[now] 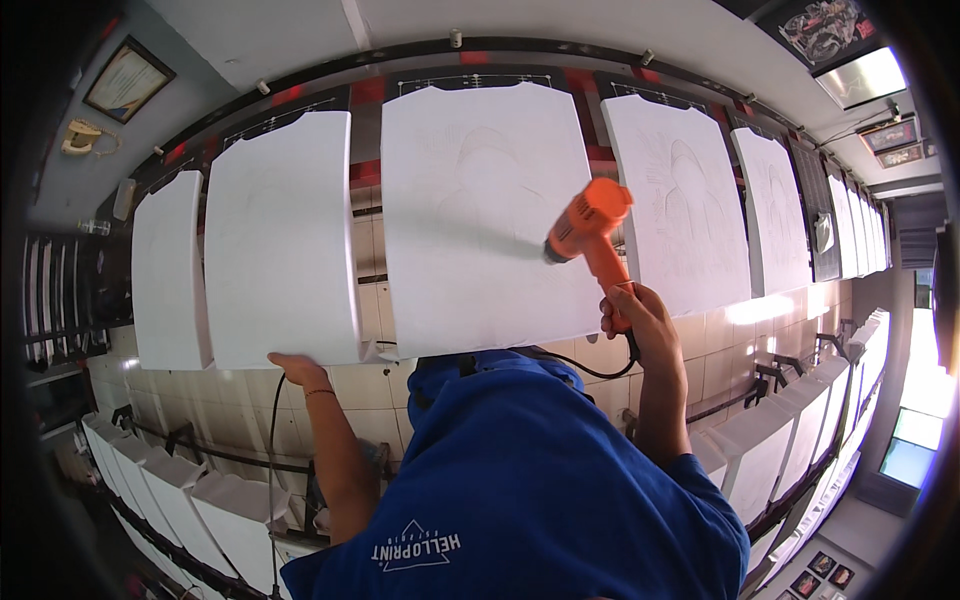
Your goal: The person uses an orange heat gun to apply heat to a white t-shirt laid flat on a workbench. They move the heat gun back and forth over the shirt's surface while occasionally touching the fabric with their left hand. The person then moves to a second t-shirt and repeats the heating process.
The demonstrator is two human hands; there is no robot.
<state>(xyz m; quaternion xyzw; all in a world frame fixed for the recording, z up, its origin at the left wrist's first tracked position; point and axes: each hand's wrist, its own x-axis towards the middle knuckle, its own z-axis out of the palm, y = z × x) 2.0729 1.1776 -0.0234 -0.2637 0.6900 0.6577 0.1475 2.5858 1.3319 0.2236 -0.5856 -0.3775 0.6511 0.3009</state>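
Note:
My right hand (645, 318) is wrapped around the handle of an orange heat gun (592, 222). Its dark nozzle points left and down, above a white T-shirt (480, 270) stretched over a flat board in the middle. A faint outline of a hooded figure shows on that shirt's upper half. From the handle's end a black cord (605, 376) curves back towards my body. My left hand (298, 370) is closed on a black cord (275, 440) that hangs down from it, close by the lower edge of another white shirt (280, 250) on the left.
More white shirts on boards extend left and right along a dark rail, some with faint prints (690, 190). Behind me runs a second row of white-covered boards (770, 435). Tiled floor (375, 390) shows between the rows. Framed pictures (130, 80) hang on the walls.

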